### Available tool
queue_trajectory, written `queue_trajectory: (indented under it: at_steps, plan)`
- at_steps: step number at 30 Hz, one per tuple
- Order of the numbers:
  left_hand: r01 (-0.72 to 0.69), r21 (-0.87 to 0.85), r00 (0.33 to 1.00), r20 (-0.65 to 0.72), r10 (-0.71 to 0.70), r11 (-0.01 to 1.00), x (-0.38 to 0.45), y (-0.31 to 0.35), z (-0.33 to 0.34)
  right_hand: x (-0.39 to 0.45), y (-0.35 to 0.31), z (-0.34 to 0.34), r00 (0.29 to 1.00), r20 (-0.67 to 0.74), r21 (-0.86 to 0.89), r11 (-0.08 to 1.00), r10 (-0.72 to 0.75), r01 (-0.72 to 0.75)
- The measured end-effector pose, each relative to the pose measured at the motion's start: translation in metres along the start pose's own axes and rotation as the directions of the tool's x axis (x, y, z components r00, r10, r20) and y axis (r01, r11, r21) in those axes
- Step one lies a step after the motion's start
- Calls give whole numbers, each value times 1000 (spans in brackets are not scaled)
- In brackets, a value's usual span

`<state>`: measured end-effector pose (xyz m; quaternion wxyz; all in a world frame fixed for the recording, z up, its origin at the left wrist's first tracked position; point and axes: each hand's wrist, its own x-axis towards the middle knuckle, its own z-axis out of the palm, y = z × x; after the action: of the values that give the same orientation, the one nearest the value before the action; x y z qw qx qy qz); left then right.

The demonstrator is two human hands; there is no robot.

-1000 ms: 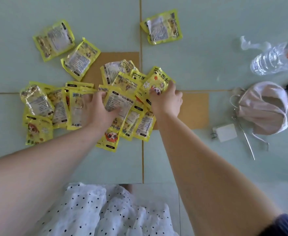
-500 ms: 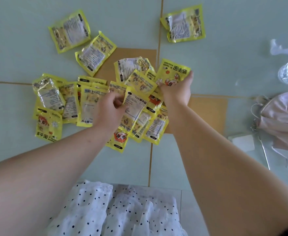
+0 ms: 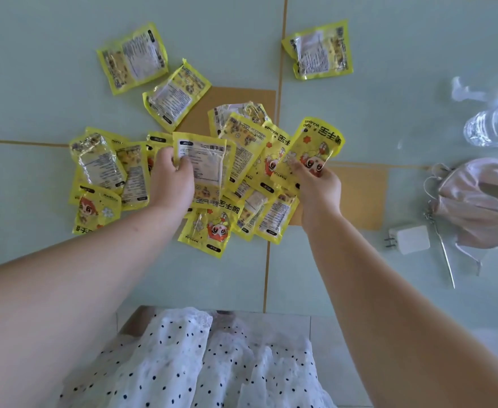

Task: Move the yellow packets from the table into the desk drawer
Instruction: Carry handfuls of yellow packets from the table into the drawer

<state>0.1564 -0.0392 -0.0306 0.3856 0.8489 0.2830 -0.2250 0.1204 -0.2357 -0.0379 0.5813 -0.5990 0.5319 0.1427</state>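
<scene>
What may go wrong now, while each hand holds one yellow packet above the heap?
The left hand and right hand each pinch one glossy yellow foil packet by an edge, so it might slip. Three stray packets lie apart and might be forgotten.

Bright, even daylight washes the pale table (image 3: pixel 65 69), with barely any shadows. Glare glints off the foil packets (image 3: pixel 100 163) and water bottle (image 3: pixel 495 125) far right. Wide-angle stretch enlarges the near forearms; detail is slightly soft.
</scene>
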Motion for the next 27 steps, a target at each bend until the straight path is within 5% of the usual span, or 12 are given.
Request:
queue_trajectory:
  at_steps: [7, 15, 22, 27]
  plan:
    - [-1, 141, 999, 38, -4, 990, 13, 0, 1, 3, -2, 41, 997, -42, -345, 937, -69, 50]
    - [-72, 387, 997, -3, 79, 919, 17, 0, 18, 9, -6, 52, 993, -51, -430, 900, -104, 72]
    - [-83, 162, 995, -41, 91, 983, 18, 2, 16, 5, -6, 50, 994, -51, -281, 956, -101, 83]
    - [-18, -89, 999, -33, 15, 996, 14, -6, -8, -2, -3, 37, 975, -221, -11, 1000, -29, 28]
